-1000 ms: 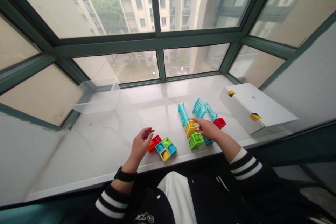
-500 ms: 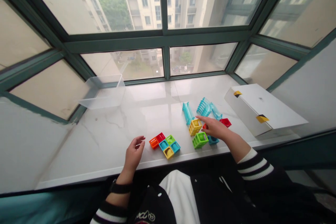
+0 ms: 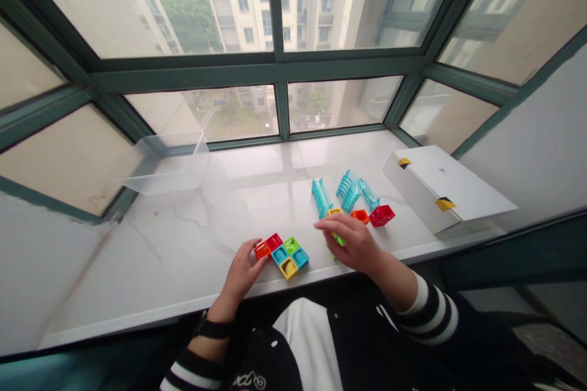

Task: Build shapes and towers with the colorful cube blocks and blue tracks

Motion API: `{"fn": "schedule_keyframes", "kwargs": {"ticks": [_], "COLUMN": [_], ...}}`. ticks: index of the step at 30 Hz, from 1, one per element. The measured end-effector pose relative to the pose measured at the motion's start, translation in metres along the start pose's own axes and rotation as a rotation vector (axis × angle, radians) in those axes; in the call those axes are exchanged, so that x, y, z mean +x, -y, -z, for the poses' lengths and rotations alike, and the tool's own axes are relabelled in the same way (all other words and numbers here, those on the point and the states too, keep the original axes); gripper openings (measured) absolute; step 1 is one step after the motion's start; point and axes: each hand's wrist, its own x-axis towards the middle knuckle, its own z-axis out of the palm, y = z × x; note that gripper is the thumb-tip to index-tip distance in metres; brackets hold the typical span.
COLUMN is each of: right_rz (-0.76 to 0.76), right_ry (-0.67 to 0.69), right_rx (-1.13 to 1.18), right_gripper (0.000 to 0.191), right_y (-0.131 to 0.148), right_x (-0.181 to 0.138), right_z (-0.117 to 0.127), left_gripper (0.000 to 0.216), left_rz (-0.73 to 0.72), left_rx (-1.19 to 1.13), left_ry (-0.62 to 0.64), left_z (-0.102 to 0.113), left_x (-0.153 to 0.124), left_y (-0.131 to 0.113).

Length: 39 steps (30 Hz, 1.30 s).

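Note:
A flat cluster of small hollow cubes (image 3: pixel 285 253) in orange, red, green, blue and yellow lies near the front edge of the white marble sill (image 3: pixel 202 226). My left hand (image 3: pixel 243 269) has its fingers curled together against the orange cube (image 3: pixel 262 249) at the cluster's left end. My right hand (image 3: pixel 353 241) is curled over a green cube (image 3: pixel 338 239), most of it hidden under the fingers. Just behind that hand sit a yellow cube (image 3: pixel 334 211), an orange cube (image 3: pixel 360 215) and a red cube (image 3: pixel 381 215). Further back lie cyan ribbed track pieces (image 3: pixel 349 188).
A white cardboard box (image 3: pixel 440 189) with yellow tape lies at the right end of the sill. A clear plastic bin (image 3: pixel 167 165) stands at the back left by the window. Green window frames surround the sill on three sides.
My right hand has moved left from the yellow cube and come down over the green cube. My left hand has gone forward to touch the orange cube of the cluster.

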Motion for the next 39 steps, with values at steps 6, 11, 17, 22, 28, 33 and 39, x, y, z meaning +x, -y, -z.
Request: {"fn": "schedule_keyframes", "kwargs": {"ticks": [6,11,17,22,28,33,39], "right_rz": [-0.149,-0.189,-0.194,-0.181,-0.203,-0.207,-0.144], "right_ry": [0.477,0.687,0.792,0.837,0.903,0.932,0.967], "right_rx": [-0.049,-0.171,-0.199,-0.198,-0.168,-0.142,-0.15], "right_gripper": [0.053,0.084,0.085,0.078,0.089,0.102,0.092], "right_y": [0.005,-0.016,-0.022,-0.023,-0.023,-0.028,-0.036], "right_x": [-0.013,-0.036,-0.042,-0.035,-0.029,-0.031,-0.028], "right_z": [-0.084,-0.132,-0.141,-0.136,-0.134,-0.138,-0.134], "left_gripper": [0.051,0.052,0.045,0.046,0.058,0.064,0.069], "left_rz": [0.105,0.131,0.08,0.098,0.222,0.398,0.498], "left_rx": [-0.011,-0.015,-0.031,-0.122,-0.317,-0.519,-0.858], "left_ry": [-0.02,-0.002,0.026,0.072,0.117,0.054,-0.131], "left_z": [-0.004,-0.004,0.001,0.011,0.029,0.052,0.055], "left_x": [-0.004,-0.003,-0.003,-0.004,-0.005,-0.009,-0.015], "left_y": [0.008,0.006,0.003,0.009,0.009,0.02,0.018]}}
